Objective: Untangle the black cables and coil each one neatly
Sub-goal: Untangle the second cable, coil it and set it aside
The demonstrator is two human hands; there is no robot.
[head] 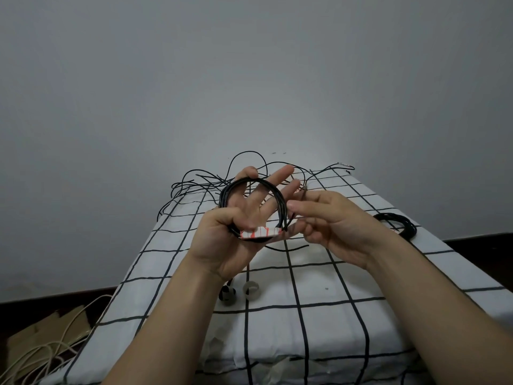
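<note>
The black cable coil (279, 202) sits around the spread fingers of the left hand (227, 237), held under its thumb, while the right hand (333, 226) pinches the cable end (304, 189) just beside the coil.

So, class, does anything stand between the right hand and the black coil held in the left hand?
Nothing visible does. The right hand pinches a strand at the right edge of the coil, which the left hand holds up.
</note>
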